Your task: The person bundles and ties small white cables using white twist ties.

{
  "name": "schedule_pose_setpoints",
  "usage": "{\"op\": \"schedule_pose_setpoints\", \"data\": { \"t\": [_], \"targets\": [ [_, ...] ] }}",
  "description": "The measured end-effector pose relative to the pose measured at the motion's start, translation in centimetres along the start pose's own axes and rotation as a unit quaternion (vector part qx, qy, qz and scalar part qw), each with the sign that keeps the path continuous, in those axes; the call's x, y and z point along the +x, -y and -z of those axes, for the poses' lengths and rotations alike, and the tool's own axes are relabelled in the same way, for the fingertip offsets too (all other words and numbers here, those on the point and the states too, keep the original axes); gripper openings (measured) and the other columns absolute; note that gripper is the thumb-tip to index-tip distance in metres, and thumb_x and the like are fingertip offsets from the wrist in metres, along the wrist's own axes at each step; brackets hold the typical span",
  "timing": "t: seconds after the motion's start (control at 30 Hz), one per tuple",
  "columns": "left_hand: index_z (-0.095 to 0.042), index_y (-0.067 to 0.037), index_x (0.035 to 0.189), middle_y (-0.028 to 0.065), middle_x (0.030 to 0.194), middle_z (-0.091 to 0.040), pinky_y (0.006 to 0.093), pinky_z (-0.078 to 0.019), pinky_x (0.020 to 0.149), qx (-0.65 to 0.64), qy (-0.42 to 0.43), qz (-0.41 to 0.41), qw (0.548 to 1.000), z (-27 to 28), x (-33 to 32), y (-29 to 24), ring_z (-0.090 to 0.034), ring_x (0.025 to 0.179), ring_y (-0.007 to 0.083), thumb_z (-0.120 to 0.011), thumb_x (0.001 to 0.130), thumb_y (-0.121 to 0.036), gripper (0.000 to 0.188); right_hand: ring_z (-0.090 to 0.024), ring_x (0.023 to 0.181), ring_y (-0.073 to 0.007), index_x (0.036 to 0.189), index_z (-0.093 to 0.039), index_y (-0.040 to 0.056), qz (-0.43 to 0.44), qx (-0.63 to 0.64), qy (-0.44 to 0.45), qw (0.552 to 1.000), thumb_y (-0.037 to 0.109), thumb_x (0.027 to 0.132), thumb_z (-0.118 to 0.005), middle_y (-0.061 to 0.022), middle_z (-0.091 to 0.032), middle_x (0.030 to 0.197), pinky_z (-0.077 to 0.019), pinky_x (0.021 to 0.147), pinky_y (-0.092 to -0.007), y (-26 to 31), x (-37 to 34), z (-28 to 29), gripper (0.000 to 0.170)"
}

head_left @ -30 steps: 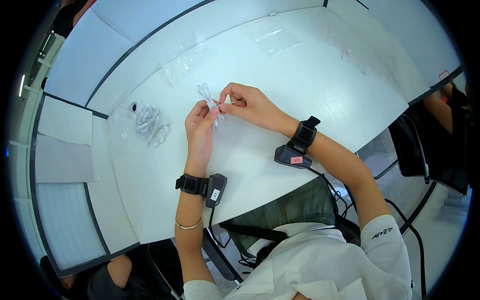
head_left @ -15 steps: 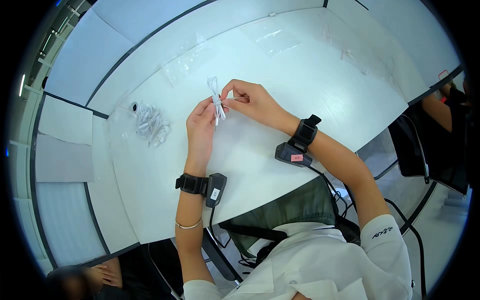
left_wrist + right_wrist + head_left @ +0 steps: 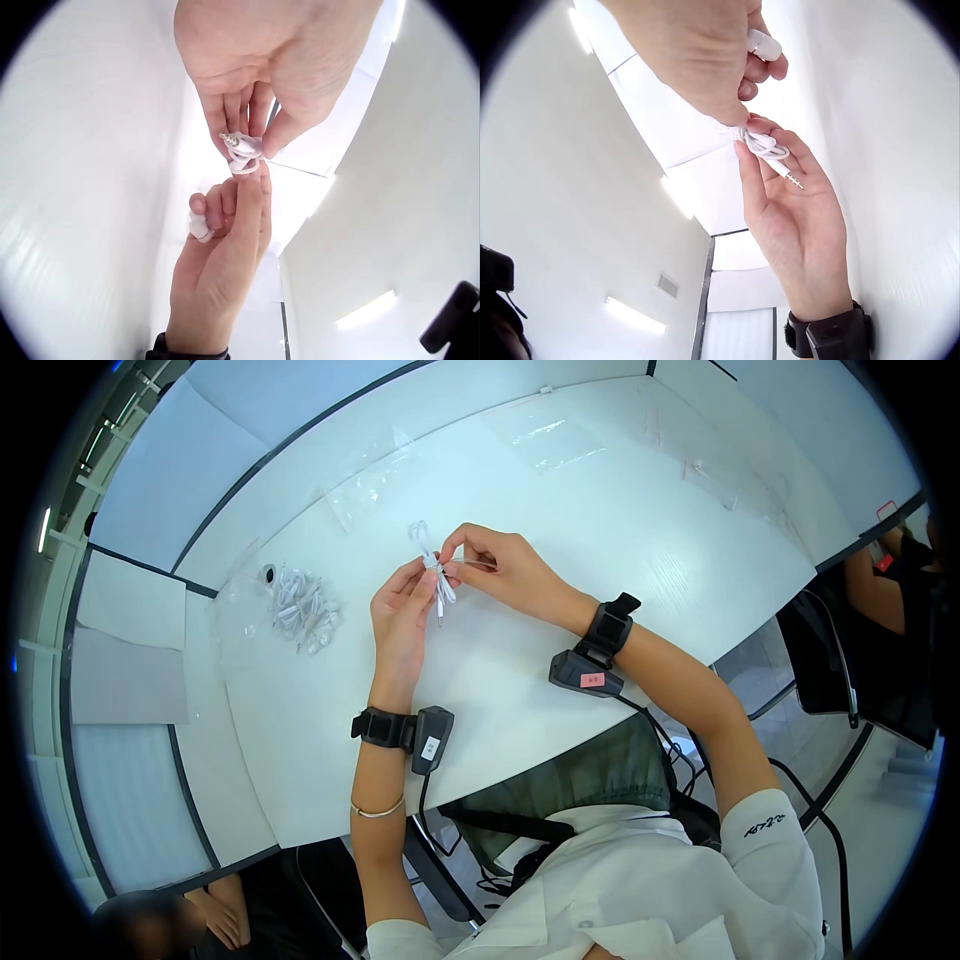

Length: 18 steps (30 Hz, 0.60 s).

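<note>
Coiled white wired earphones (image 3: 446,590) are held up in front of the body, with loops at the top and loose ends below. My left hand (image 3: 400,605) pinches the bundle at its middle between thumb and fingers. The metal-tipped audio plug (image 3: 791,177) sticks out of the coil over the left palm. From the right, my right hand (image 3: 512,572) meets the bundle, its thumb and forefinger pinching the cord at the wrapped middle. A white earpiece (image 3: 199,227) sits within the curled lower fingers of the right hand, partly hidden by them.
A pile of bagged white cables (image 3: 302,610) lies on the white table (image 3: 520,700) at the left. Flat clear plastic bags (image 3: 550,440) lie toward the back. Low white panels (image 3: 250,480) border the table. Another person's hands (image 3: 225,920) show at lower left.
The bundle swung upright, then tipped so its top leans left and its lower ends lie further right. Both hands stayed close together on it. Another person's hands appeared at lower left.
</note>
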<state>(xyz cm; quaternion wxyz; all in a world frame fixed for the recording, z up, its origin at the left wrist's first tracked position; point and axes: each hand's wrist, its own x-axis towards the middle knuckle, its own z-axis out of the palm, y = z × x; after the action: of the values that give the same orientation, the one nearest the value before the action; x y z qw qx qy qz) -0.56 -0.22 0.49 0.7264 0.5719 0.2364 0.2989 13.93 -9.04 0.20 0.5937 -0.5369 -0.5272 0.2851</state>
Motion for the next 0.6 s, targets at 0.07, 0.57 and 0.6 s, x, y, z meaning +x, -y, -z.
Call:
{"op": "schedule_pose_setpoints", "data": {
  "t": [0.07, 0.57, 0.6],
  "targets": [
    [-0.053, 0.008, 0.113, 0.0121, 0.099, -0.063, 0.0262, -0.0469, 0.082, 0.004, -0.003, -0.002, 1.0, -0.16, -0.08, -0.11, -0.062, 0.089, 0.0174, -0.056, 0.089, -0.012, 0.031, -0.036, 0.053, -0.0072, 0.093, -0.056, 0.0042, -0.006, 0.003, 0.005, 1.0, 0.009, 0.084, -0.058, 0.0009, -0.039, 0.056, -0.0318, 0.05, -0.0245, 0.1, -0.08, 0.08, 0.011],
    [-0.053, 0.007, 0.114, 0.0118, 0.108, -0.06, 0.0279, -0.0457, 0.086, -0.007, 0.005, -0.012, 1.0, -0.15, -0.14, 0.0, -0.061, 0.093, 0.0175, -0.056, 0.088, -0.012, 0.032, -0.059, 0.079, -0.0121, 0.092, -0.057, 0.0016, 0.008, 0.033, 0.006, 0.999, 0.012, 0.085, -0.058, -0.0047, -0.062, 0.084, -0.045, 0.08, -0.0278, -0.46, 0.02, 0.23, 0.013],
    [-0.053, 0.007, 0.114, 0.0117, 0.108, -0.06, 0.0279, -0.0457, 0.086, -0.007, 0.008, -0.012, 1.0, -0.09, -0.14, 0.03, -0.061, 0.092, 0.0178, -0.056, 0.088, -0.012, 0.032, -0.059, 0.08, -0.012, 0.092, -0.057, 0.0016, 0.004, 0.036, 0.009, 0.999, 0.012, 0.085, -0.058, -0.0046, -0.062, 0.084, -0.0449, 0.08, -0.0278, -0.47, 0.06, 0.25, 0.013]
  ]
}}
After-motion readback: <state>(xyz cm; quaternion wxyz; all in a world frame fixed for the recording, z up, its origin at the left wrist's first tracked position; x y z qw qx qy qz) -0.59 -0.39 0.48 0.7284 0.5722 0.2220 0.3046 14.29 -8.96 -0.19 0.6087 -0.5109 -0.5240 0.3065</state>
